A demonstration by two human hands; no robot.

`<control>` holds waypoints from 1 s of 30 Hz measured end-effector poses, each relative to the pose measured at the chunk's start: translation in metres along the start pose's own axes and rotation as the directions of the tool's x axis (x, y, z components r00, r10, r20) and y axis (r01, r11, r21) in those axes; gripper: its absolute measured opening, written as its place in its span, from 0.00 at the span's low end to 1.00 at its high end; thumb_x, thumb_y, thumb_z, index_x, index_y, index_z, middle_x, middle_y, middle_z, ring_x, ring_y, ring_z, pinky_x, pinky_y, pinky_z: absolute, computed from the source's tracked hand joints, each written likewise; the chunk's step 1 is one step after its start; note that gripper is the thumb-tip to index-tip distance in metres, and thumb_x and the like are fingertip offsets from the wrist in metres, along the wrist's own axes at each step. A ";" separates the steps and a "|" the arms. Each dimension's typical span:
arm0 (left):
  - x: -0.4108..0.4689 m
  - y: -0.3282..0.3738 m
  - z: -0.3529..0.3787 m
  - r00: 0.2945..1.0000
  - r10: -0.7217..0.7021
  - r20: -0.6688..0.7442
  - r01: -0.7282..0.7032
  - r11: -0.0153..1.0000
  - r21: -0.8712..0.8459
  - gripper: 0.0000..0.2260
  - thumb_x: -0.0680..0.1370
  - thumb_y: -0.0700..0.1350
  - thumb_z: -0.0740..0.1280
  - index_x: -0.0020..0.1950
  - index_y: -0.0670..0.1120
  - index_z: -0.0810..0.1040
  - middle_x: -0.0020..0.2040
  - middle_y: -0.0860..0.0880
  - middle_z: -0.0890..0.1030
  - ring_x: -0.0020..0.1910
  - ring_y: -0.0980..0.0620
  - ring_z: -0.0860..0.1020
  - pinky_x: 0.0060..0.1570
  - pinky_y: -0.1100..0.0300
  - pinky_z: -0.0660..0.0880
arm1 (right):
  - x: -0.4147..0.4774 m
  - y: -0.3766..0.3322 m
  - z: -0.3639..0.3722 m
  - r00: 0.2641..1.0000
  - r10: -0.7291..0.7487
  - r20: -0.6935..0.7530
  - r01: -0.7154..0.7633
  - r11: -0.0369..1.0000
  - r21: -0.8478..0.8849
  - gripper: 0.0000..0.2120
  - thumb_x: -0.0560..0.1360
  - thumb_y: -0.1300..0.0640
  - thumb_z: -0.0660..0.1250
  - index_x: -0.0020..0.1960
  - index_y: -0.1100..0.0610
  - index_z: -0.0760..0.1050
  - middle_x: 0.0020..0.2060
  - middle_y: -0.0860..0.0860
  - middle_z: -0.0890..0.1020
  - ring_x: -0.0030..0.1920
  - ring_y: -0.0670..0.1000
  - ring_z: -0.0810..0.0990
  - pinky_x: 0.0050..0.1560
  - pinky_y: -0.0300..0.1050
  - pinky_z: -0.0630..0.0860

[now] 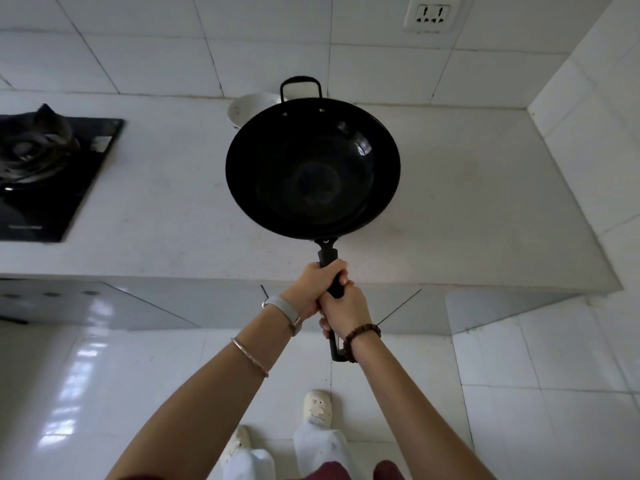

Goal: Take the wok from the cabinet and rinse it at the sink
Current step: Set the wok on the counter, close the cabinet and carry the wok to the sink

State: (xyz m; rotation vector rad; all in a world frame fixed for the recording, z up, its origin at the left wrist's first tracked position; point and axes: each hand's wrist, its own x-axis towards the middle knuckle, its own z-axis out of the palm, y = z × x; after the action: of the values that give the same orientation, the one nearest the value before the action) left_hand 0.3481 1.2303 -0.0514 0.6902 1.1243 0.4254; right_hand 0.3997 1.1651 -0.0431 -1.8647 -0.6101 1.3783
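A black wok (312,168) with a long black handle and a small loop handle on its far rim hangs level above the white counter (467,209). Both hands grip the long handle. My left hand (317,284) closes around the handle nearer the bowl. My right hand (344,310) closes around it just behind, closer to me. The handle's end sticks out below my right wrist. The wok's inside looks empty. No sink shows in this view.
A white bowl (247,109) sits on the counter behind the wok, by the tiled wall. A black gas hob (45,174) lies at the left. A wall socket (432,13) is top right. Grey cabinet fronts (104,306) run below the counter edge.
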 end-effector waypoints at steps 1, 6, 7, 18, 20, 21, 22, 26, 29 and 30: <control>-0.003 0.004 -0.004 1.000 0.023 -0.001 -0.023 1.000 -0.005 0.12 0.77 0.40 0.64 0.33 0.44 0.70 0.26 0.50 0.73 0.32 0.51 0.76 0.46 0.57 0.77 | -0.003 -0.005 0.003 1.000 -0.019 0.010 0.019 1.000 -0.009 0.03 0.76 0.61 0.60 0.48 0.61 0.70 0.27 0.53 0.73 0.18 0.48 0.70 0.21 0.39 0.69; -0.026 0.020 -0.035 0.992 0.118 -0.055 -0.120 0.992 -0.045 0.13 0.77 0.40 0.64 0.32 0.45 0.70 0.26 0.50 0.73 0.32 0.51 0.75 0.49 0.55 0.76 | -0.019 -0.027 0.032 0.994 -0.077 0.079 0.081 0.996 -0.047 0.03 0.75 0.61 0.61 0.48 0.60 0.69 0.27 0.53 0.73 0.18 0.48 0.70 0.21 0.39 0.69; -0.032 0.022 -0.044 0.988 0.132 -0.077 -0.136 0.989 -0.050 0.13 0.77 0.40 0.64 0.32 0.44 0.70 0.26 0.50 0.73 0.32 0.51 0.75 0.47 0.56 0.76 | -0.022 -0.030 0.040 0.992 -0.085 0.097 0.091 0.994 -0.058 0.02 0.75 0.61 0.61 0.48 0.59 0.69 0.27 0.53 0.73 0.18 0.48 0.70 0.21 0.39 0.69; -0.110 0.015 -0.191 0.926 0.185 -0.329 -0.257 0.947 -0.191 0.14 0.76 0.39 0.64 0.30 0.44 0.69 0.26 0.49 0.72 0.32 0.51 0.74 0.48 0.54 0.75 | -0.073 -0.039 0.182 0.927 -0.117 0.355 0.206 0.953 -0.224 0.03 0.75 0.60 0.62 0.48 0.60 0.70 0.28 0.53 0.74 0.19 0.48 0.70 0.21 0.38 0.68; -0.126 0.009 -0.225 0.906 0.183 -0.382 -0.275 0.940 -0.202 0.14 0.75 0.41 0.65 0.29 0.45 0.70 0.26 0.50 0.72 0.34 0.49 0.73 0.48 0.52 0.73 | -0.084 -0.037 0.214 0.909 -0.117 0.401 0.230 0.941 -0.247 0.05 0.75 0.60 0.62 0.49 0.61 0.71 0.28 0.54 0.75 0.18 0.48 0.70 0.20 0.37 0.68; -0.135 0.006 -0.242 0.896 0.179 -0.406 -0.281 0.938 -0.205 0.15 0.74 0.42 0.65 0.28 0.46 0.71 0.26 0.50 0.72 0.35 0.49 0.72 0.48 0.51 0.71 | -0.090 -0.036 0.229 0.898 -0.114 0.426 0.239 0.938 -0.252 0.05 0.75 0.61 0.62 0.49 0.61 0.70 0.28 0.54 0.74 0.18 0.48 0.70 0.20 0.38 0.68; -0.145 0.003 -0.258 0.887 0.174 -0.427 -0.283 0.936 -0.207 0.15 0.73 0.43 0.66 0.25 0.47 0.72 0.26 0.50 0.72 0.36 0.48 0.72 0.47 0.51 0.70 | -0.097 -0.034 0.246 0.885 -0.110 0.451 0.246 0.935 -0.254 0.04 0.75 0.61 0.62 0.49 0.61 0.70 0.27 0.54 0.74 0.19 0.49 0.70 0.20 0.39 0.69; -0.187 -0.006 -0.320 0.847 0.162 -0.506 -0.304 0.929 -0.211 0.15 0.70 0.45 0.66 0.23 0.48 0.71 0.29 0.48 0.72 0.36 0.47 0.71 0.45 0.51 0.68 | -0.123 -0.030 0.310 0.837 -0.091 0.540 0.285 0.915 -0.287 0.04 0.75 0.61 0.62 0.47 0.60 0.70 0.27 0.55 0.74 0.19 0.49 0.70 0.22 0.40 0.70; -0.219 -0.014 -0.365 0.810 0.168 -0.562 -0.351 0.906 -0.235 0.15 0.71 0.46 0.66 0.24 0.47 0.71 0.30 0.47 0.72 0.39 0.45 0.71 0.45 0.51 0.67 | -0.144 -0.028 0.359 0.797 -0.079 0.599 0.319 0.897 -0.307 0.04 0.75 0.60 0.63 0.47 0.60 0.69 0.28 0.55 0.74 0.19 0.48 0.70 0.22 0.39 0.69; -0.228 -0.016 -0.377 0.800 0.169 -0.575 -0.366 0.898 -0.245 0.15 0.71 0.45 0.66 0.24 0.47 0.71 0.29 0.48 0.73 0.39 0.45 0.72 0.46 0.50 0.68 | -0.150 -0.027 0.371 0.785 -0.078 0.615 0.331 0.892 -0.309 0.04 0.75 0.60 0.63 0.47 0.60 0.70 0.28 0.55 0.74 0.19 0.49 0.70 0.22 0.39 0.69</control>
State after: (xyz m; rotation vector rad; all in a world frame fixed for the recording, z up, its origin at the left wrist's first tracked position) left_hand -0.0875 1.1827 -0.0077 0.4210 1.4381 1.0976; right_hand 0.0018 1.1733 0.0080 -1.5628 -1.4771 1.7833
